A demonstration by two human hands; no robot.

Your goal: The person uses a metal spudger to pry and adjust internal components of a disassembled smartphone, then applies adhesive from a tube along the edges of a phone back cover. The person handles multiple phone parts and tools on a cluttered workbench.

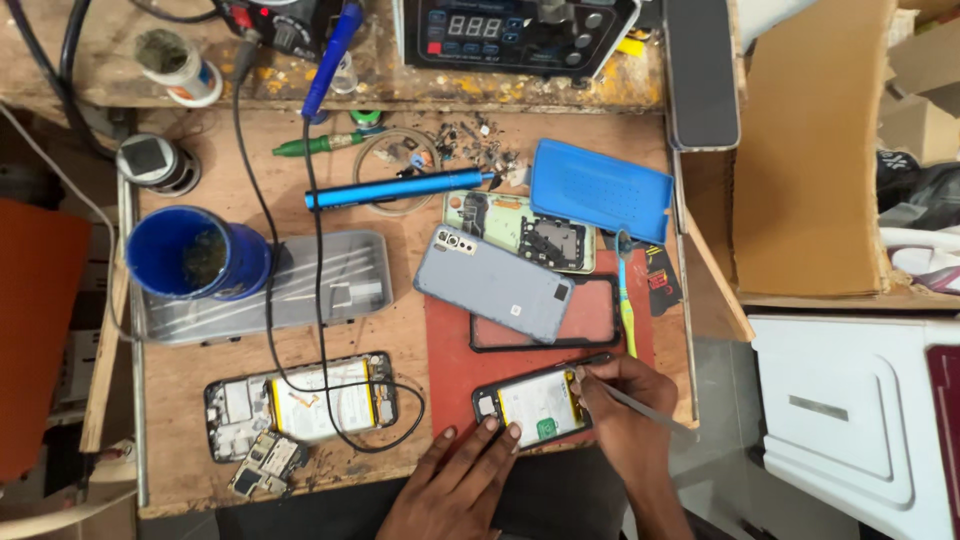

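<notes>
While the left hand [455,470] presses spread fingers [487,427] on the opened phone's [530,405] lower edge, right hand [625,405] fingers pinch a thin metal tool [640,403] at its right end.

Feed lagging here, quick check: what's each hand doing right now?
Left hand: open, fingertips pressed on the edge of the opened phone.
Right hand: closed around a thin metal tool, tip at the phone.

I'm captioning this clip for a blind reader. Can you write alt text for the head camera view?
Seen from above, a left hand steadies an opened phone on a red mat while the right hand works a thin metal tool at its edge. Around them on the wooden bench lie other dismantled phones, a grey tray and a blue cup.
</notes>
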